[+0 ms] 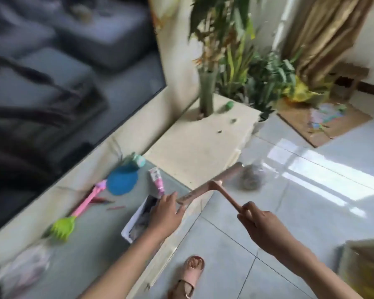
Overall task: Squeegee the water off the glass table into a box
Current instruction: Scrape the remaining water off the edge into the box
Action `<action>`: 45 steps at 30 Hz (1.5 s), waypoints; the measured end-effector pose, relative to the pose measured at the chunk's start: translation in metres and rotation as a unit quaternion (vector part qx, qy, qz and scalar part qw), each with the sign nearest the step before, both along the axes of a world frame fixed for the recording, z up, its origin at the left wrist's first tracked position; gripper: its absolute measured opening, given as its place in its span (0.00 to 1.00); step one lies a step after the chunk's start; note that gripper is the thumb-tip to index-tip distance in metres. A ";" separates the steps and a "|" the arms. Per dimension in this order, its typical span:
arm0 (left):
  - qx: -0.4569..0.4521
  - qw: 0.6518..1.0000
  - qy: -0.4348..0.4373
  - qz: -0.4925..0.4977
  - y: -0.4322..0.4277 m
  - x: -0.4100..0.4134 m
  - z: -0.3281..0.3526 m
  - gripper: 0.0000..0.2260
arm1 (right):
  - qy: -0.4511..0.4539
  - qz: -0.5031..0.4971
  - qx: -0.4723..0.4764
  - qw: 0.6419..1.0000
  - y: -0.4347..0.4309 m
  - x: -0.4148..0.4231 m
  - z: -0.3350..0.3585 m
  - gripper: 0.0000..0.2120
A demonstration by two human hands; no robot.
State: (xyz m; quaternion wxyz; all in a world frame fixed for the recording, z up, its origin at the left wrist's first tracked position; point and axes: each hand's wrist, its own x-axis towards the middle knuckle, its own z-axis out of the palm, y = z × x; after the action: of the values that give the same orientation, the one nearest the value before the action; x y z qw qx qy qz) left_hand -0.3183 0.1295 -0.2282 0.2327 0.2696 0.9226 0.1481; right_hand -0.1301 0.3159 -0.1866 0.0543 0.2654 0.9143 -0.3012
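Observation:
My right hand [261, 225] grips the handle end of a pink squeegee [212, 186], held in the air over the floor just past the glass table's [91, 251] front edge. The squeegee blade runs from lower left to upper right. My left hand [165, 214] reaches over the white box [132, 221] at the table's front edge, fingers curled on its far end, and its fingertips are close to the blade's lower end. The frame is blurred, so water on the glass cannot be made out.
On the glass lie a blue disc [122, 180], a pink tube [157, 180], a pink-handled green brush [63, 228] and a plastic bag [20, 270]. A large TV [63, 72] stands behind. Plants [235, 67], a cardboard sheet [324, 124] and my slippered foot [190, 275] are on the tiled floor.

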 end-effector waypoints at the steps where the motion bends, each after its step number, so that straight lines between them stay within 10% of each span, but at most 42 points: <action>1: 0.001 0.999 0.003 0.034 -0.022 0.000 -0.001 0.23 | -0.006 0.021 -0.001 1.000 -0.008 -0.008 -0.003 0.11; 10: -0.077 0.957 -0.078 0.270 -0.171 0.008 -0.049 0.23 | -0.072 0.117 -0.040 0.990 -0.078 -0.040 -0.033 0.07; 18: 0.065 0.813 -0.331 0.474 -0.173 -0.007 -0.121 0.31 | -0.100 0.078 -0.041 0.991 -0.099 -0.032 -0.074 0.07; 27: 0.145 0.711 -0.443 0.527 -0.158 -0.023 -0.157 0.10 | -0.127 -0.026 -0.049 0.990 -0.128 0.013 -0.084 0.04; 45: 0.132 0.768 -0.492 0.387 -0.096 0.091 -0.090 0.09 | -0.126 -0.201 -0.023 0.971 -0.153 0.211 -0.043 0.08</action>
State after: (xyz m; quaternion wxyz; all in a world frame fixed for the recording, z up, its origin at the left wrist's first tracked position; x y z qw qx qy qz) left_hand -0.2275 0.0331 -0.3184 0.5397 -0.1921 0.6793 0.4587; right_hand 0.0809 0.1629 -0.2300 0.1136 0.4786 0.8204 -0.2914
